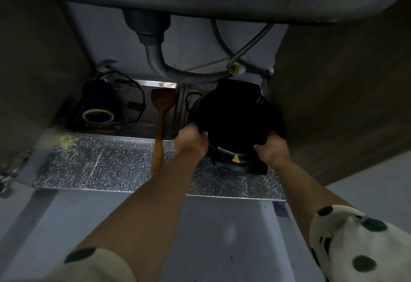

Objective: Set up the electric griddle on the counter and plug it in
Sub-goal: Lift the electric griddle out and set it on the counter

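Head view: left hand (193, 140) & right hand (270, 151) grip black griddle (238, 114).

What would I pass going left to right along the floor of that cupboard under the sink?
Dark jar-like appliance with a pale ring → wooden spatula → left hand → black electric griddle → right hand. Each hand's grip is closed on the griddle's near edge.

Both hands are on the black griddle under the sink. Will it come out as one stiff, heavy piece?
Probably rigid: the griddle looks like a hard round shell. Likely heavy for its size, since both the left hand and right hand grip it. Its cord may drag behind.
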Tool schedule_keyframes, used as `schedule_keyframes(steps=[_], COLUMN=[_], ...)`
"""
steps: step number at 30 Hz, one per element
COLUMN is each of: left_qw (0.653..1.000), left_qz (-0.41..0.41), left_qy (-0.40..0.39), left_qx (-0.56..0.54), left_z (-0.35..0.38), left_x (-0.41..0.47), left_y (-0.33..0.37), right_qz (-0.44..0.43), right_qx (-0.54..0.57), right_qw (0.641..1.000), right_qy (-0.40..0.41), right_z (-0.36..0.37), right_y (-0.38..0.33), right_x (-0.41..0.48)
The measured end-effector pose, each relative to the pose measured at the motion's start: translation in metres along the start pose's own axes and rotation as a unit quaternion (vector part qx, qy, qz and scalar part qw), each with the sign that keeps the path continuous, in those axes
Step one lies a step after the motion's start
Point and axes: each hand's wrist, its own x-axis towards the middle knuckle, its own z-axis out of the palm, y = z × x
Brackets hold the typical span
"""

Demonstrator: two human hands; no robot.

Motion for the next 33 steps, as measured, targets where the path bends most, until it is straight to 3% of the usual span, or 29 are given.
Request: schedule_keyframes(steps=[8, 17, 21, 26, 28, 33], left_qw=[0.999, 0.991, 0.945, 0.889, 0.867, 0.854], left_qz=[-0.031, -0.080, -0.112, -0.144, -0.157, -0.162], left_qy=[0.005, 0.007, -0.053, -0.074, -0.089, -0.088], left_qx=[-0.007, -0.106, -0.303, -0.429, -0.464, -0.486], left_z=[0.011, 0.016, 0.013, 0.005, 0.001, -0.001], left_x=[0.011, 0.022, 0.028, 0.029, 0.027, 0.025], left_y=[0.006, 0.007, 0.015, 0.027, 0.031, 0.033], right_qz=[0.009, 0.006, -0.048, -0.121, -0.147, -0.225], right_qx=[0.032, 0.188, 0.250, 0.263, 0.281, 0.260], right_qw=[0.999, 0.981, 0.967, 0.957, 0.946, 0.931], right_qy=[0.019, 0.056, 0.028, -0.033, -0.062, -0.124], right_z=[0.006, 0.011, 0.012, 0.009, 0.006, -0.003], right_y=[0.002, -0.006, -0.019, -0.031, -0.033, -0.034], right_x=[0.005, 0.009, 0.009, 0.007, 0.003, -0.008])
